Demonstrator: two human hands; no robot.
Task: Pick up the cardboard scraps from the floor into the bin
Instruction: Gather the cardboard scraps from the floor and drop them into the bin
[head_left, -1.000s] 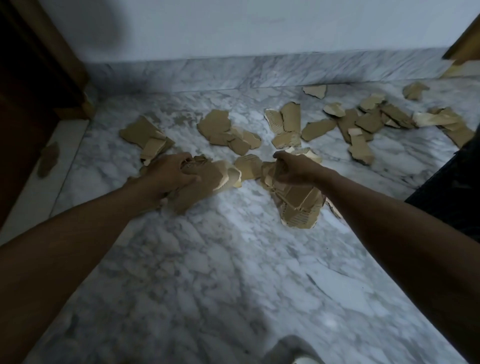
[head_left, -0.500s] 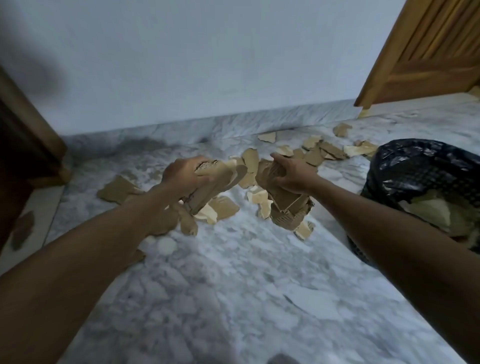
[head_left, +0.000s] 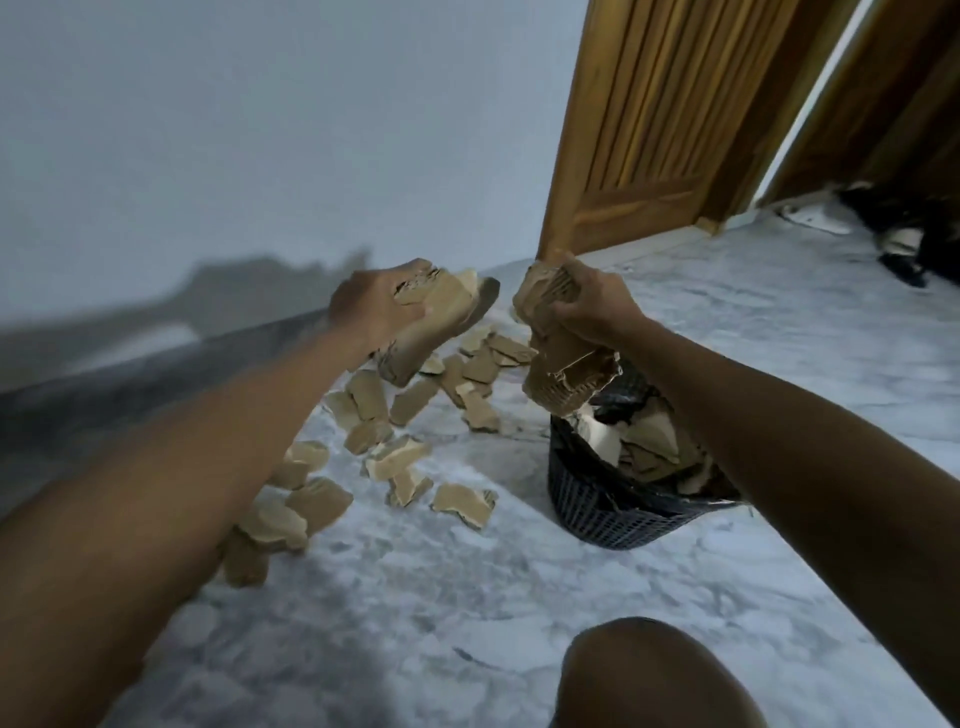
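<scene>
Hands: left hand (head_left: 382, 306), right hand (head_left: 587, 306) clutch scraps (head_left: 441, 312) | right above bin (head_left: 602, 504) rim

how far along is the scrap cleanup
Partly done. The bin already holds a layer of scraps. In hand: the left hand and right hand each grip a bundle of cardboard, the right one just above the bin's rim. Left: many loose scraps on the floor left of the bin.

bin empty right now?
No, the black mesh bin already holds cardboard scraps inside its black liner, and the right hand holds another bundle just above it.
</scene>
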